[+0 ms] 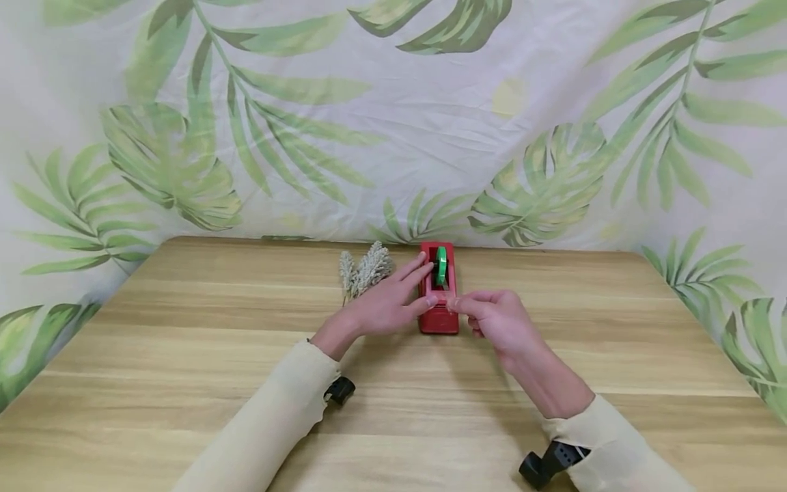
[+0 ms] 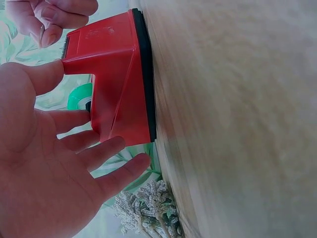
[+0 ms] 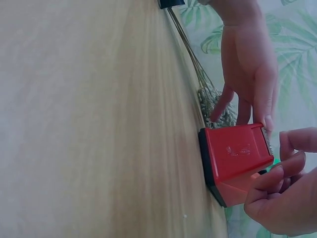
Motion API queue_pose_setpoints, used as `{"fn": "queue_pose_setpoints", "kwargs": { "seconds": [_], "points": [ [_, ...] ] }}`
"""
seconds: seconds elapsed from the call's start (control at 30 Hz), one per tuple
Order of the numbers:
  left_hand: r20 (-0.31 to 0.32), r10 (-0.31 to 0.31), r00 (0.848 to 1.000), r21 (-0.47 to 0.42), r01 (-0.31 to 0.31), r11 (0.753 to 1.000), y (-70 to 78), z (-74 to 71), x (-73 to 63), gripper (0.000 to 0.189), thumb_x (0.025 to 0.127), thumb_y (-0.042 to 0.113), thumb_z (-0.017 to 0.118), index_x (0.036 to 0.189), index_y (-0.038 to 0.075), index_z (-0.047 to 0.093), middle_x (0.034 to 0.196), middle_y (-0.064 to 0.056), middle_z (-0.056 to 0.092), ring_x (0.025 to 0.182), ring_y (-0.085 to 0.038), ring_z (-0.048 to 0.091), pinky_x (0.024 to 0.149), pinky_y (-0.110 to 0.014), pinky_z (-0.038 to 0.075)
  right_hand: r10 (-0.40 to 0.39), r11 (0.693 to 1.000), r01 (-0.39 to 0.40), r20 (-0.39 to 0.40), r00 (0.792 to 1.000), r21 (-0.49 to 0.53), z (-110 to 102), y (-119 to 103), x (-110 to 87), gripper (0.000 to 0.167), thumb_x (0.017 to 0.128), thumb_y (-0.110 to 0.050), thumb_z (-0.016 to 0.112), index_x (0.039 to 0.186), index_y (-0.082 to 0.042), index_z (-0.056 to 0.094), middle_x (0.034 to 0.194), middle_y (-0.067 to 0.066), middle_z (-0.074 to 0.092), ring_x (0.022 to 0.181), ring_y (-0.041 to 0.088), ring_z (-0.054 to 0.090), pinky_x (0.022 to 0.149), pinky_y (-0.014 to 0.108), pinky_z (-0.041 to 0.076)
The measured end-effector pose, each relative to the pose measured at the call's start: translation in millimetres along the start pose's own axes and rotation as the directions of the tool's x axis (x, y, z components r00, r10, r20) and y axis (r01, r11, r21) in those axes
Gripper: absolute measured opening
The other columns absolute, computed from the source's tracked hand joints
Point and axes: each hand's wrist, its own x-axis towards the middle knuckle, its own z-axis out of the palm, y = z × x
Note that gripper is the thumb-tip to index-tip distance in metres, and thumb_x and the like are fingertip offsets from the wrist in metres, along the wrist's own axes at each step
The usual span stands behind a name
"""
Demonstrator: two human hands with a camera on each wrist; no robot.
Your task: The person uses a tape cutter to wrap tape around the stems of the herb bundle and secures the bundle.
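A red tape dispenser (image 1: 439,321) with a dark base stands at the table's far side, a green tape roll (image 1: 441,265) inside it. My left hand (image 1: 387,304) rests on the dispenser's left side. In the left wrist view its thumb touches the front near the toothed cutter, and the straight fingers (image 2: 106,151) lie along the body. At the cutter end, my right hand (image 1: 501,324) pinches a clear bit of tape between thumb and index finger; the tape itself is barely visible. The right wrist view shows this hand (image 3: 290,201) with its other fingers curled, beside the dispenser (image 3: 237,148).
A bunch of dried grey-white flowers (image 1: 369,270) lies left of the dispenser, partly behind my left forearm; its thin stems (image 3: 190,52) show in the right wrist view. The wooden table (image 1: 246,383) ends at a leaf-patterned cloth (image 1: 430,137) behind.
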Motion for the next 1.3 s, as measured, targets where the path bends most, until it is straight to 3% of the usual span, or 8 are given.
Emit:
{"fn": "queue_pose_setpoints", "kwargs": {
  "seconds": [0.43, 0.9, 1.3],
  "points": [
    [-0.014, 0.005, 1.0, -0.017, -0.005, 1.0, -3.4, -1.9, -5.5, 0.073, 0.112, 0.045, 0.048, 0.171, 0.013, 0.019, 0.181, -0.005, 0.003, 0.166, -0.031, 0.017, 0.131, -0.051, 0.028, 0.001, 1.0, -0.001, 0.017, 1.0, -0.029, 5.1, 5.6, -5.1, 0.025, 0.099, -0.018, 0.071, 0.111, 0.002, 0.079, 0.09, -0.004, 0.07, 0.077, 0.018, 0.048, 0.074, 0.03, 0.043],
    [-0.001, 0.027, 1.0, -0.002, -0.027, 1.0, -2.1, -3.3, -4.6, 0.072, 0.112, 0.04, 0.049, 0.17, 0.011, 0.019, 0.181, -0.007, 0.004, 0.165, -0.032, 0.019, 0.131, -0.05, 0.028, -0.003, 0.999, 0.005, 0.029, 1.0, -0.04, 3.1, 9.4, -11.7, 0.026, 0.1, -0.019, 0.07, 0.112, 0.004, 0.077, 0.089, -0.003, 0.066, 0.08, 0.016, 0.047, 0.074, 0.029, 0.046],
    [0.014, 0.007, 1.0, -0.013, -0.007, 1.0, -0.7, -1.4, -2.4, 0.073, 0.112, 0.047, 0.046, 0.171, 0.016, 0.017, 0.181, -0.003, 0.002, 0.166, -0.03, 0.018, 0.131, -0.05, 0.03, 0.011, 1.0, -0.01, 0.033, 0.999, -0.029, 4.1, 11.9, -16.8, 0.022, 0.1, -0.018, 0.07, 0.11, 0.0, 0.078, 0.089, -0.007, 0.069, 0.08, 0.015, 0.046, 0.071, 0.028, 0.045]
  ]
}}
